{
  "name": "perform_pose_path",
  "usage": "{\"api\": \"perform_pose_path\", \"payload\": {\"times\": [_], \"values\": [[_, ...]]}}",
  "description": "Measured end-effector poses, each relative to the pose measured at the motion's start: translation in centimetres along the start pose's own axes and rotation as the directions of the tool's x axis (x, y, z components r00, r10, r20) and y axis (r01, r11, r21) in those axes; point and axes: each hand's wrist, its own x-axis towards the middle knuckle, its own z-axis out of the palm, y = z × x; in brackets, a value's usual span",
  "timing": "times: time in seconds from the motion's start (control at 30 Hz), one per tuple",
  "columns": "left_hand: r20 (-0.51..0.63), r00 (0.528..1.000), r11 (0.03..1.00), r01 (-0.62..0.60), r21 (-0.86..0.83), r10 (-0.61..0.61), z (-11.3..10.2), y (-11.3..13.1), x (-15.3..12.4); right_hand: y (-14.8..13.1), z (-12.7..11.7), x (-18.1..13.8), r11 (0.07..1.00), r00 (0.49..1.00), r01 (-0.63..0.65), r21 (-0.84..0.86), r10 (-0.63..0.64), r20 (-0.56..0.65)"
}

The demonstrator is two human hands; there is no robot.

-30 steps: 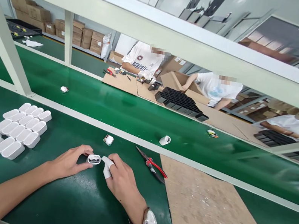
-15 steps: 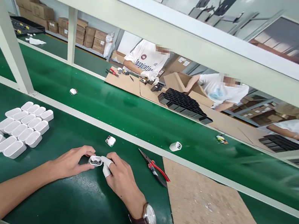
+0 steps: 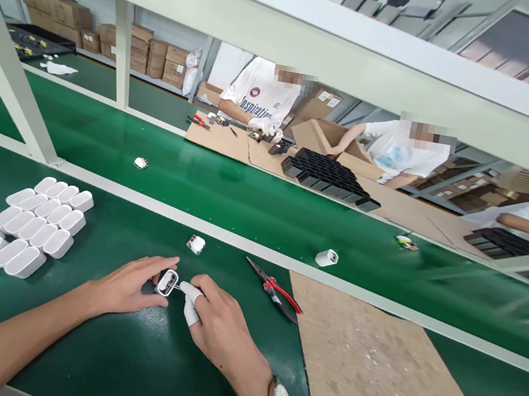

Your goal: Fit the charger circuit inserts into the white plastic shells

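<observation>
My left hand [image 3: 133,285] holds a small white oval charger housing [image 3: 168,282] between thumb and fingers, its opening tilted toward me with dark parts and metal pins inside. White finger cots cover two fingers of my right hand [image 3: 218,322], which is closed just right of the housing. From its fingertips a thin metallic tip, apparently tweezers [image 3: 177,287], reaches to the housing's rim; most of it is hidden. Behind my hands lies a small white component on a circuit board [image 3: 196,244]. Red-handled long-nose pliers [image 3: 274,289] rest to the right.
Rows of white oval housings [image 3: 41,215] stand at left. A cardboard sheet [image 3: 383,366] covers the bench at right. On the green belt [image 3: 243,201] are a white housing [image 3: 327,258] and small boards. Across it, co-workers sit by a black tray [image 3: 328,178]. A frame post [image 3: 18,62] rises at left.
The housing has turned and tilted in my left hand. My right hand has drawn slightly right, exposing the thin tip between it and the housing. Pieces on the belt have shifted right.
</observation>
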Motion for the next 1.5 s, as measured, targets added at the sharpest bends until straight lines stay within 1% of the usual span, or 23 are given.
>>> {"api": "perform_pose_path", "payload": {"times": [0.13,0.37,0.47,0.57,0.67,0.83,0.9,1.1,1.27,1.5], "values": [[0.015,0.999,0.999,0.029,0.019,-0.03,-0.1,-0.1,0.1,-0.4,0.1,-0.1,0.999,0.997,-0.007,-0.053,0.01,0.072],[0.005,1.0,1.0,0.022,0.016,-0.022,-0.1,-0.2,0.1,-0.8,-0.6,0.6,0.992,0.978,0.002,-0.129,0.025,0.209],[0.003,1.0,1.0,0.027,0.005,-0.027,0.0,-0.4,0.1,-1.0,-0.7,1.0,0.988,0.967,0.011,-0.151,0.029,0.255],[0.004,1.0,1.0,0.03,-0.007,-0.03,0.1,-0.5,0.2,-1.1,-0.7,1.2,0.987,0.961,0.018,-0.157,0.027,0.275],[0.002,0.999,0.999,0.039,-0.013,-0.039,0.1,-0.6,0.1,-1.1,-0.5,1.3,0.991,0.967,0.015,-0.134,0.02,0.253],[0.018,0.997,0.997,0.071,-0.017,-0.071,0.0,-0.4,0.1,-0.4,-0.4,0.9,0.996,0.99,-0.022,-0.083,0.033,0.138],[0.024,0.996,0.997,0.081,-0.019,-0.081,0.0,-0.3,0.1,-0.3,-0.4,0.9,0.997,0.993,-0.024,-0.077,0.033,0.114],[0.041,0.996,0.997,0.079,-0.018,-0.078,-0.2,0.0,0.1,-0.4,-0.3,1.0,0.998,0.99,-0.007,-0.058,0.015,0.142],[0.046,0.996,0.997,0.076,-0.001,-0.076,-0.2,0.0,0.1,-0.2,-0.2,1.0,0.999,0.992,-0.017,-0.048,0.023,0.12],[0.045,0.999,1.0,0.013,0.02,-0.014,-0.2,-0.1,-0.2,-0.1,0.0,1.0,0.999,0.994,-0.031,-0.01,0.031,0.109]]}}
